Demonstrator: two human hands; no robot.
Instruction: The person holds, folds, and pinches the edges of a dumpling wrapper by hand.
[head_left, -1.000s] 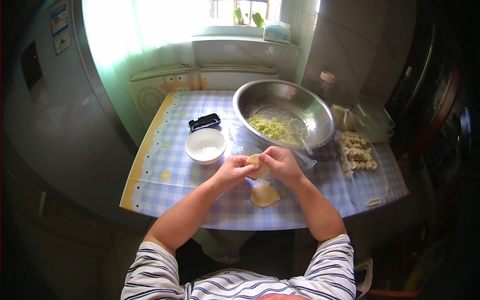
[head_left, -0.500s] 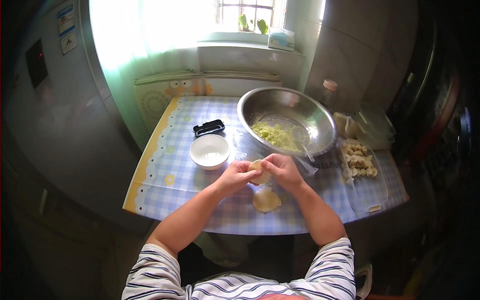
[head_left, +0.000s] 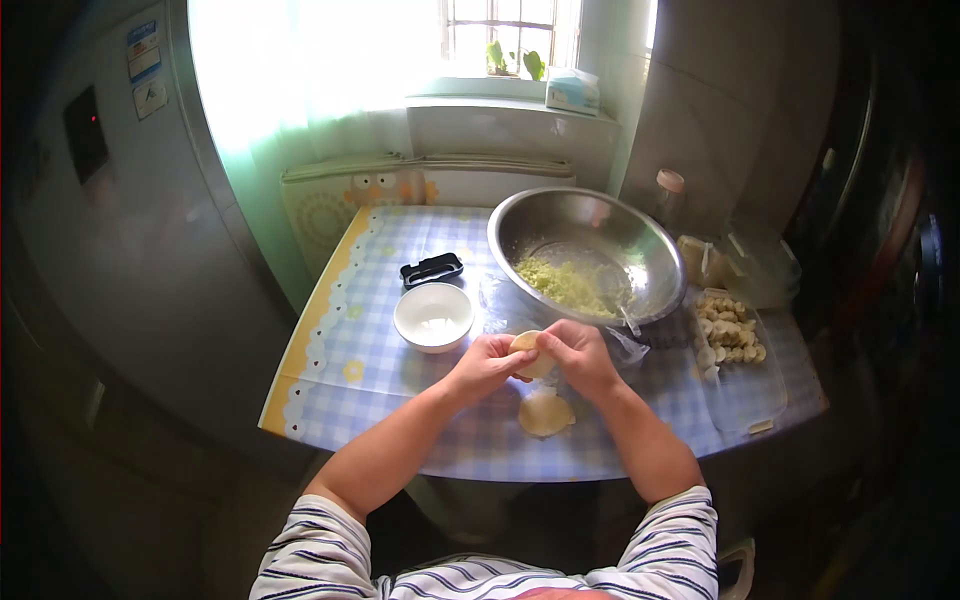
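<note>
Between my hands a thin, round, pale dumpling wrapper (head_left: 538, 368) is pinched by its edges over the table. My left hand (head_left: 484, 366) grips its left side with thumb and fingers. On the right side, my right hand (head_left: 582, 362) is closed on the wrapper's upper edge. Whether anything lies inside the wrapper cannot be seen. Just below my hands, more round wrappers (head_left: 546, 413) rest on the tablecloth. Behind them stands a large steel basin (head_left: 672, 250) with pale green shredded filling (head_left: 572, 284), and a utensil handle (head_left: 631, 321) leans at its near edge.
A white bowl (head_left: 433, 342) and a black plastic tray-like object (head_left: 432, 270) stand left of the basin. At right, a clear container (head_left: 745, 410) holds several small pale dumplings (head_left: 730, 330). A pink-lidded jar (head_left: 669, 190) stands behind. The checked tablecloth (head_left: 375, 385) covers the table.
The whole view has shifted slightly, so everything sits a little lower and further right. Both hands keep hold of the wrapper, with only small finger movement.
</note>
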